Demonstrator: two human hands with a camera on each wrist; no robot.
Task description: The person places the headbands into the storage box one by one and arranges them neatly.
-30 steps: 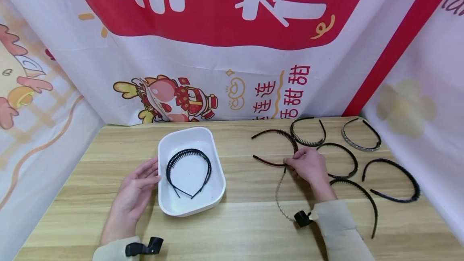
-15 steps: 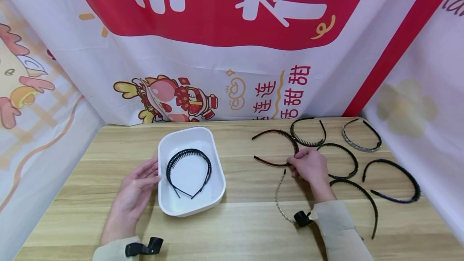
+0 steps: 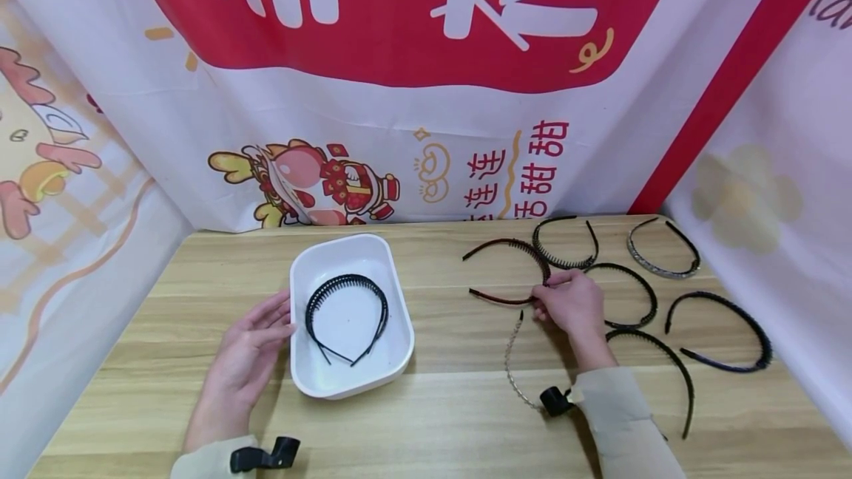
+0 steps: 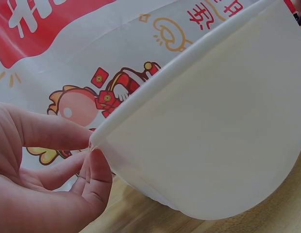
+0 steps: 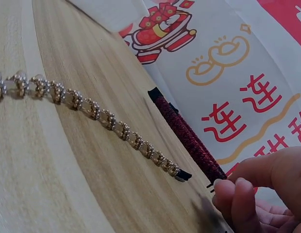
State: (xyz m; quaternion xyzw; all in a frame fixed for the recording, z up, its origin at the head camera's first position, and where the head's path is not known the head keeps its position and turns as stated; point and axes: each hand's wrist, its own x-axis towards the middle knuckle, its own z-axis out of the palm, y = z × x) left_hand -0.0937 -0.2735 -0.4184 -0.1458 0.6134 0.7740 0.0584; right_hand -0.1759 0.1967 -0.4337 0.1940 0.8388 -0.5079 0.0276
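Observation:
My right hand [image 3: 568,305] pinches a dark red headband [image 3: 495,298] near the bend of its front arm, and the band lies with its open end facing left. In the right wrist view, thumb and fingertips meet at the end of its glittery wrapped stretch [image 5: 189,141]. A beaded headband [image 3: 509,361] lies just in front of that hand, partly hidden by the sleeve. With relaxed fingers, my left hand [image 3: 251,346] touches the left side of a white plastic tub [image 3: 373,253]. Toothed black headbands [image 3: 346,279] lie overlapping inside the tub.
Several more headbands spread over the right side of the wooden table [image 3: 459,405]: a toothed black one [image 3: 566,265], a sparkly one [image 3: 655,269], a braided dark one [image 3: 759,338] and a thin black one [image 3: 685,383]. A printed cloth [image 3: 426,146] hangs behind the table.
My right hand has shifted slightly to the right and away from me, drawing the dark red headband's front arm a little with it. The left hand and the tub have stayed put.

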